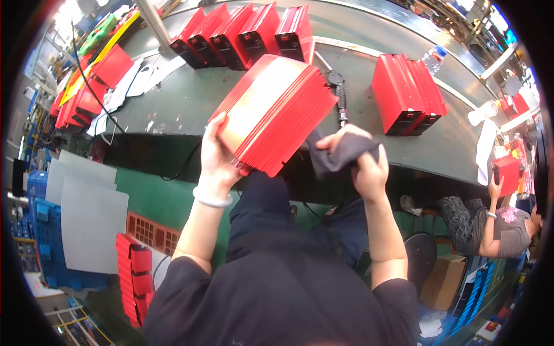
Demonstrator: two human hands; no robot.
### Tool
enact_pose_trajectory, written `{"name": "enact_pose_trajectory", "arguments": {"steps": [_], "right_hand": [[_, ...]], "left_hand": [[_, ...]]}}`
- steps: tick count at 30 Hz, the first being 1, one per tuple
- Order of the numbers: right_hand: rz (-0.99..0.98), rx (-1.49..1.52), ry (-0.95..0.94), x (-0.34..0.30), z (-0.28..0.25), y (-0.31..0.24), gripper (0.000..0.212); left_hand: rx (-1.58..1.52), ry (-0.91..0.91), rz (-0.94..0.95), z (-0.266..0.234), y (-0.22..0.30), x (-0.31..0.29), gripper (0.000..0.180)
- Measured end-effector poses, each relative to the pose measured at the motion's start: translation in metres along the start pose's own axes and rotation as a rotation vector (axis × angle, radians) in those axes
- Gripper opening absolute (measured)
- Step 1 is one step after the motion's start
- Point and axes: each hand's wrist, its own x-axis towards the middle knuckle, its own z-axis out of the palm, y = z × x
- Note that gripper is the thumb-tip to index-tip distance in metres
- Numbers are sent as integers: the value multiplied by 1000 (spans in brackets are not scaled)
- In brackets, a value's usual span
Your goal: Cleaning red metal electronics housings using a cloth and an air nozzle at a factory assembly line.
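A red ribbed metal casing (271,109) is held tilted above the front edge of the dark workbench (167,106). My left hand (216,153) grips its lower left corner, with the thumb along its side. To the right of the casing, my right hand (366,164) is closed on a dark grey cloth (337,155), which hangs loosely near the casing's right edge without plainly touching it. Behind the casing lies an air blow gun (339,89) with a coiled hose. Part of the casing's underside is hidden.
Several red casings (231,34) with black ends stand in a row at the back left. Two more casings (407,95) stand at the right, beside a clear bottle (434,57). A co-worker (502,225) at the far right holds a red casing. Red parts (135,277) are stacked at the lower left.
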Motion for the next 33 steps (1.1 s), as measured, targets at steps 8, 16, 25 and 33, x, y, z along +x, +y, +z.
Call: {"name": "enact_pose_trajectory", "arguments": {"steps": [8, 16, 25, 33], "right_hand": [[328, -1153, 375, 70, -95, 87, 52], [659, -1343, 181, 94, -106, 127, 52], [221, 601, 154, 18, -20, 55, 41], [366, -357, -1076, -22, 80, 30, 28]], "left_hand": [[-30, -89, 76, 2, 19, -3, 51], [16, -26, 204, 0, 38, -29, 52], [-29, 6, 405, -43, 71, -69, 52], [90, 210, 628, -137, 107, -166, 54]]}}
